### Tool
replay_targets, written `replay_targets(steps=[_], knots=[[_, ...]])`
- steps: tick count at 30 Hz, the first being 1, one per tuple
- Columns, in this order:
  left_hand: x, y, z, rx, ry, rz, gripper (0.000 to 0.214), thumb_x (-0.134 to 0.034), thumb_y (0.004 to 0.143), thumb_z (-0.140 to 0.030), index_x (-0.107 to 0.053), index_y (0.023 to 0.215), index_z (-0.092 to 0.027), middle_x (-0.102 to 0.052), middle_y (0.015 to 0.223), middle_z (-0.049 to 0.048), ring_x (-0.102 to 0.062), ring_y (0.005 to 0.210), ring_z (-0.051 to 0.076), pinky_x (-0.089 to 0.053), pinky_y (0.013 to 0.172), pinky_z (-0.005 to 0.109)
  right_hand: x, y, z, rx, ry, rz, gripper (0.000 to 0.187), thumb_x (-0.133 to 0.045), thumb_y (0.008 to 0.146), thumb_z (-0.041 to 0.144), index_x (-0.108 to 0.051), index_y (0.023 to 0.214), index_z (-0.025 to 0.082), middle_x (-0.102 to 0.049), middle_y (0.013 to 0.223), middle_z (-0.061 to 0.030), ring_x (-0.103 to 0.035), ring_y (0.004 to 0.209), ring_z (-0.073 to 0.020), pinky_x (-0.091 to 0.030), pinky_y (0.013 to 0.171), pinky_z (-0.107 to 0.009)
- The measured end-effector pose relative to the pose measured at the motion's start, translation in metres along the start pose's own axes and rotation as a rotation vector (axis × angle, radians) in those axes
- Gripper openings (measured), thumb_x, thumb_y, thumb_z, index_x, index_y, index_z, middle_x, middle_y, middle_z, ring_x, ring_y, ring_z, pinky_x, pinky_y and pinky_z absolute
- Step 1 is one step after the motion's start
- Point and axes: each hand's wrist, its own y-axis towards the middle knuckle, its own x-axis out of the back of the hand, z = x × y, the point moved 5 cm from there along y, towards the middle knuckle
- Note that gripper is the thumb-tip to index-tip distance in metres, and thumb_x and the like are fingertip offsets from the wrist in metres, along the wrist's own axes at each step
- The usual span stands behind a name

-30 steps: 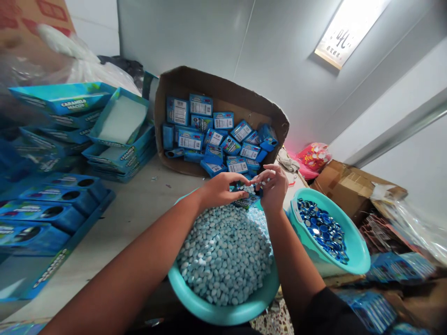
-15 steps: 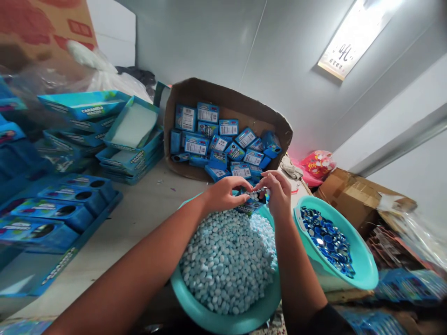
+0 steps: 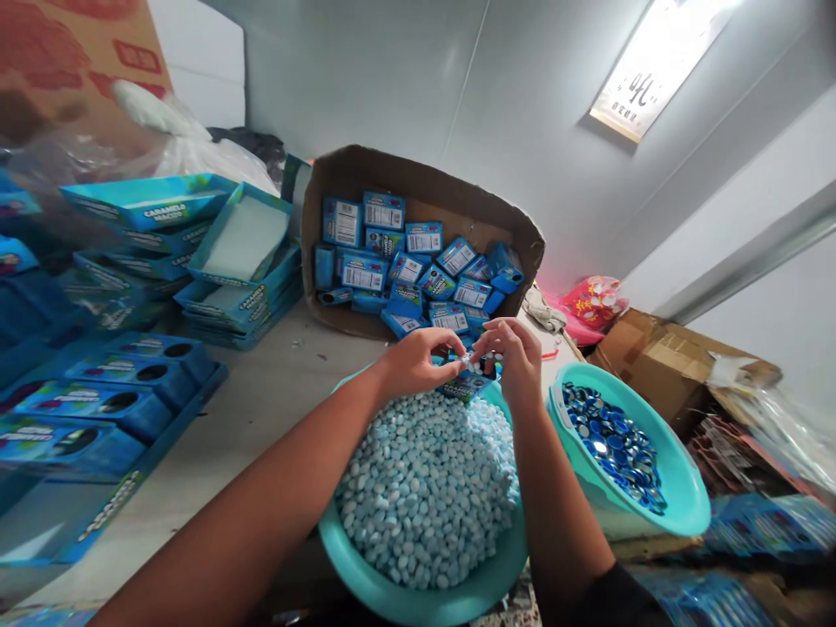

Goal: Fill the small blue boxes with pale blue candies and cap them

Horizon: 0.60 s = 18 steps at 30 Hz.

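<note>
A small blue candy box (image 3: 461,386) is held tilted over the heap of pale blue and white candies (image 3: 424,488). My left hand (image 3: 421,359) is closed around its left side, thumb toward me. At the box's other end my right hand (image 3: 513,357) grips it, fingertips bent over the opening. White candies (image 3: 476,366) show in that opening, between the fingertips of both hands. Part of the box is hidden behind my fingers. The heap fills a turquoise basin (image 3: 428,605) beneath my hands.
Ahead, a cardboard carton (image 3: 424,193) contains several blue boxes. At right, a turquoise tub (image 3: 685,496) holds shiny blue round lids (image 3: 610,444). Blue display trays (image 3: 248,231) are stacked at left, near a tray of boxes (image 3: 124,401). Folded cartons (image 3: 666,357) lie far right.
My right fingertips have shifted slightly left and down over the box opening. The left hand keeps its grip. The view has turned a little.
</note>
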Motion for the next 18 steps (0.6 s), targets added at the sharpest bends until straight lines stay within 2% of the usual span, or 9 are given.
replay_targets(steps=[9, 12, 18], knots=[[0.006, -0.001, -0.010, -0.139, 0.039, -0.059, 0.007, -0.064, 0.080, -0.018, -0.070, 0.079, -0.018, -0.072, 0.094, 0.0048, -0.067, 0.095, 0.017, -0.053, 0.087, 0.030, -0.002, -0.006, 0.011, 0.084, -0.155, 0.052, 0.028, -0.059, 0.091, 0.046, -0.065, 0.091, 0.019, -0.069, 0.078, -0.0023, -0.066, 0.058, -0.0138, -0.044, 0.038, -0.019], [0.007, -0.001, -0.014, -0.170, 0.059, -0.078, 0.007, -0.067, 0.081, -0.019, -0.073, 0.080, -0.018, -0.073, 0.092, 0.0052, -0.067, 0.092, 0.017, -0.052, 0.087, 0.031, 0.001, -0.007, 0.013, 0.099, -0.194, 0.040, 0.029, -0.059, 0.092, 0.047, -0.066, 0.092, 0.019, -0.069, 0.079, -0.0025, -0.067, 0.062, -0.0144, -0.045, 0.041, -0.019], [0.007, -0.002, -0.015, -0.166, 0.078, -0.086, 0.008, -0.068, 0.082, -0.020, -0.076, 0.083, -0.019, -0.075, 0.092, 0.0053, -0.069, 0.090, 0.017, -0.054, 0.085, 0.030, 0.001, -0.005, 0.012, 0.094, -0.081, 0.065, 0.032, -0.055, 0.094, 0.048, -0.069, 0.089, 0.020, -0.069, 0.078, -0.0023, -0.065, 0.064, -0.0151, -0.052, 0.057, -0.027]])
